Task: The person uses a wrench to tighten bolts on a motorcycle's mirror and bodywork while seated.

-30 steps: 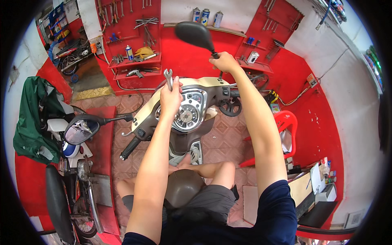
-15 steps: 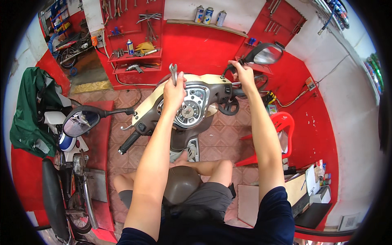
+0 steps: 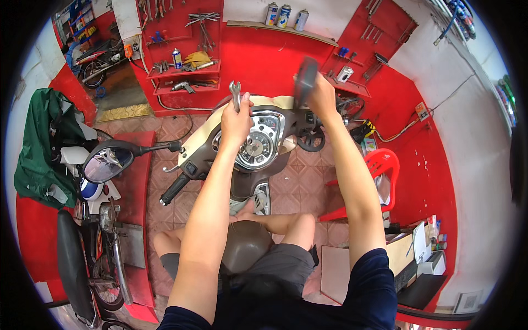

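Note:
My left hand is closed around an open-ended wrench, its jaw pointing up above my fist, over the scooter's round instrument cluster. My right hand grips the right rear-view mirror of the scooter, probably at its stem, which my fingers hide. Motion blurs that mirror, and its dark housing shows rather than its glass. Below both hands spans the cream and brown handlebar cover. The left mirror stays on its stem, beside the left handlebar grip.
I sit astride the brown seat. A red plastic chair stands at the right, near a cluttered desk. Another motorbike is at the left. Red tool shelves and spray cans line the far wall.
The right mirror has swung round to the left, from beyond my right hand to its left side. My right hand has turned with it; the left hand still holds the wrench.

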The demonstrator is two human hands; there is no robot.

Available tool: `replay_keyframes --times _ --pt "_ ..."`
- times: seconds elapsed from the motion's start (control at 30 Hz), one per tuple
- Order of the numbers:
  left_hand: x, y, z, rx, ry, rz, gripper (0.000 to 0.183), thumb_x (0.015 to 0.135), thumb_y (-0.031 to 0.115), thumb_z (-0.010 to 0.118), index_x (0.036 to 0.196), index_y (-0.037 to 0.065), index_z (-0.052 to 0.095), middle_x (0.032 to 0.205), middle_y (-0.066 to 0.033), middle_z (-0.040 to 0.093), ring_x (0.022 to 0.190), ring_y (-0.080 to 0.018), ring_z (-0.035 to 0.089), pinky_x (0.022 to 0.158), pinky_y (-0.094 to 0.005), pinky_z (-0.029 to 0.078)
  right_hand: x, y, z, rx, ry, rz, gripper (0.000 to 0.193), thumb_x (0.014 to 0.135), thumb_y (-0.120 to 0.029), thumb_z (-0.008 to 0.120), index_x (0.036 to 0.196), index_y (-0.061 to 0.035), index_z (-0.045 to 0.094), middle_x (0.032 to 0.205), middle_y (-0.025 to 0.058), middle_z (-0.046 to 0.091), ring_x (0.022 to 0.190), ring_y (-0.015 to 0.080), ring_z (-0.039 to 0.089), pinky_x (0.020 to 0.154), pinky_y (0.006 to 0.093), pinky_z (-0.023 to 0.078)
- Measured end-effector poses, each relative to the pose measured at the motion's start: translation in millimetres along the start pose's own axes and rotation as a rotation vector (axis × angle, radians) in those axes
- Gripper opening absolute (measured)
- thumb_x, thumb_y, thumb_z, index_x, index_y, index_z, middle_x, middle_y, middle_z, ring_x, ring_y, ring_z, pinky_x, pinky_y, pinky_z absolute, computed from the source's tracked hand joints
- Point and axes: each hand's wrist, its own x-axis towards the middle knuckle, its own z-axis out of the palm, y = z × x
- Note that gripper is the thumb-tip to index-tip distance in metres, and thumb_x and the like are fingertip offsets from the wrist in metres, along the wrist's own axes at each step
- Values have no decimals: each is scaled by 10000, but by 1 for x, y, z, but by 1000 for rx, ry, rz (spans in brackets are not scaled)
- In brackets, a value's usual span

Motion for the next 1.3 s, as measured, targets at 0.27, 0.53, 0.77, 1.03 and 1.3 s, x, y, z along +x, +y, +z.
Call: replay_keyframes --times 0.27,0.53,0.77,1.03,1.3 --pt "-3 8 8 -93 -24 -51 347 1001 320 535 849 11 585 628 -1 510 453 -66 454 407 -249 340 48 -13 -2 -248 -342 359 464 802 -546 682 818 -84 730 712 136 689 767 345 684 696 437 523" --pt "-3 8 8 -87 -32 -46 348 1001 317 533 847 9 583 625 -2 508 460 -70 456 415 -253 347 47 18 10 131 -477 787 448 853 -527 648 916 -95 752 894 144 726 924 259 706 808 346 527" --pt "-1 6 5 -89 -25 -49 359 998 325 537 847 2 584 626 -5 514 469 -76 473 423 -252 365 49 14 -26 786 -701 743 414 916 -443 627 875 -34 678 797 40 706 571 56 470 507 232 353" --pt "-4 9 10 -74 -28 -60 357 997 327 536 856 4 591 625 -8 523 466 -75 477 427 -251 368 37 45 2 769 -288 1072 224 877 -211 541 917 5 588 817 123 697 495 110 533 507 280 499" --pt "-4 8 5 -67 -32 -41 367 996 332 534 853 -1 590 626 -11 523 468 -82 483 434 -257 377 10 44 -30 1270 -378 906 345 965 -168 583 1252 19 541 1052 124 623 701 175 646 675 373 583"
